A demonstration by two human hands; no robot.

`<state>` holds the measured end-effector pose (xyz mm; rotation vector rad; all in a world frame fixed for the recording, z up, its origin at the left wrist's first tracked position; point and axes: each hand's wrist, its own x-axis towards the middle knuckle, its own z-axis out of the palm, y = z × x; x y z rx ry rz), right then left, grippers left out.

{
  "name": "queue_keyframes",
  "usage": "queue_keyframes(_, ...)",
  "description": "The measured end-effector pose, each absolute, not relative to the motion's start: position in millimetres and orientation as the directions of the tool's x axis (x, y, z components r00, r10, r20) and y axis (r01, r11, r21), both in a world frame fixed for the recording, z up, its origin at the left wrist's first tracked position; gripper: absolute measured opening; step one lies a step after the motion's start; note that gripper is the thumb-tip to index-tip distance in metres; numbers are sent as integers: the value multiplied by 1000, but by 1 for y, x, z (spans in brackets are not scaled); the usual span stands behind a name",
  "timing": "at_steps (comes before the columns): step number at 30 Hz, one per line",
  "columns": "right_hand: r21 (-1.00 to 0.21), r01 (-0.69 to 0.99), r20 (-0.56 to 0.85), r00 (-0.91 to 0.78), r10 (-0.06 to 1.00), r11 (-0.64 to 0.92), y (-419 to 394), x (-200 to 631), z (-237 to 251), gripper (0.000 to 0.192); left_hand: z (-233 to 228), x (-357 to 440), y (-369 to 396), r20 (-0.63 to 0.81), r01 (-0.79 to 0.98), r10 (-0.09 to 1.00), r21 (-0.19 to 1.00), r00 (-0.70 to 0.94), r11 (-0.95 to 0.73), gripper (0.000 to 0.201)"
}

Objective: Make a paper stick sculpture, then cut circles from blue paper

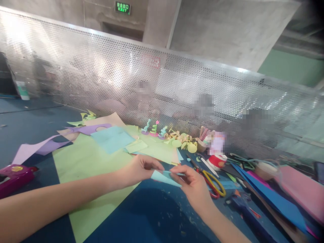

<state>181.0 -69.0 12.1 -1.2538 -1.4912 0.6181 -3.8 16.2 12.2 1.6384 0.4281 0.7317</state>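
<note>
A small piece of light-blue paper [165, 179] is held between both hands over the dark blue table. My left hand [141, 168] pinches its left end between thumb and fingers. On the other end, my right hand [189, 180] closes its fingers, and the paper looks folded or curled there. Below my left forearm lies a large light-green sheet [101, 168]. Close to my right hand rest scissors [215, 184] with yellow and red handles. Another light-blue sheet [112, 139] lies on top of the green one.
Small paper figures [154, 129] stand at the back, beside a heap of yellow-green cut pieces [182, 140]. A red and white paper cup [217, 162], a dark blue glue gun [248, 211] and coloured sheets [273, 195] lie right. A magenta tool [16, 177] is at left. A perforated metal panel [106, 67] rises behind.
</note>
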Motion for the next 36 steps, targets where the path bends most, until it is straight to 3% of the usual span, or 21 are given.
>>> queue_keyframes(6, -891, 341, 347, 88, 934, 299, -69, 179, 15, 18, 16, -4, 13, 216, -99, 625, 971, 750, -217, 11)
queue_keyframes(11, -942, 315, 155, 113, 981, 113, -67, 182, 13, 25, 19, -7, 12, 337, 31, 609, 858, 718, -512, 13)
queue_keyframes(15, -962, 263, 107, 129, 986, 70, -66, 185, 10, 28, 24, -10, 13, 472, 30, 508, 711, 721, -703, 14)
queue_keyframes(17, -966, 247, 105, 127, 986, 71, -65, 185, 10, 28, 24, -10, 15, 455, 19, 518, 738, 725, -674, 14)
queue_keyframes(23, -957, 266, 157, 147, 977, 114, -65, 185, 11, 27, 13, -6, 22, 253, -13, 648, 936, 719, -351, 16)
queue_keyframes(26, -972, 211, 129, 135, 982, 99, -66, 184, 10, 28, 13, -6, 22, 246, 9, 641, 930, 727, -367, 13)
queue_keyframes(30, -987, 152, 69, 111, 991, 51, -66, 182, 9, 31, 20, -11, 17, 349, 90, 596, 808, 723, -582, 12)
queue_keyframes(33, -973, 220, 96, 135, 986, 65, -65, 180, 9, 28, 24, -13, 14, 460, 99, 507, 662, 729, -743, 14)
queue_keyframes(36, -960, 269, 114, 126, 985, 77, -65, 180, 10, 26, 23, -12, 12, 494, 79, 478, 631, 726, -772, 16)
